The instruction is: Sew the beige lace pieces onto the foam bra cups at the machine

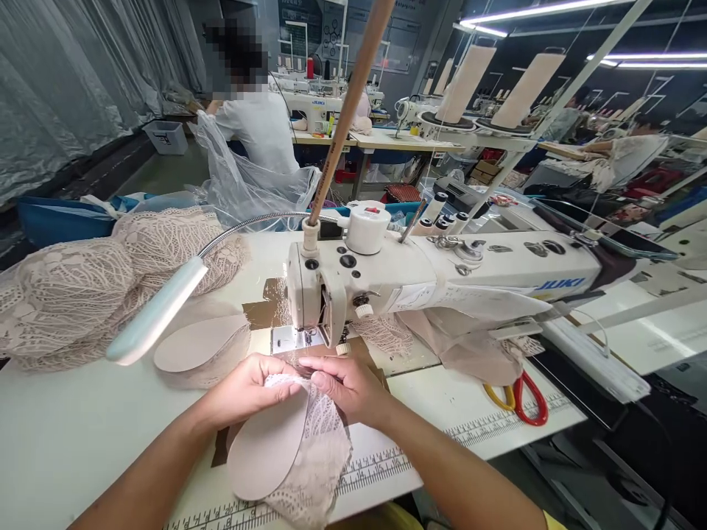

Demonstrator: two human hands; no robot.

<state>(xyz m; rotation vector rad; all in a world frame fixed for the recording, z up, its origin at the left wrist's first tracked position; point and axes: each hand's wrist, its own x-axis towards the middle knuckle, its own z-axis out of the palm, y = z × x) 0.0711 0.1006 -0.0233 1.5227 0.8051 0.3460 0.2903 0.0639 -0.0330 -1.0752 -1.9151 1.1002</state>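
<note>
Both hands pinch the upper edge of a beige bra cup [268, 449] with a lace panel [323, 456] along its right side. My left hand [254, 386] grips the edge between thumb and fingers. From the right, my right hand [350, 386] holds the lace edge, its thumb near the left fingertips. Just beyond the fingers stands the sewing machine head [309, 287], its needle area over a metal plate [281, 338]. Another beige cup [202, 342] lies on the table to the left of my left hand.
Stacked lace cups [71, 294] fill the table's left side. A lamp [160, 309] hangs over it. Scissors with red and yellow handles [530, 397] lie at the right. A printed ruler [375, 467] runs along the front edge. A person in white [257, 132] sits beyond.
</note>
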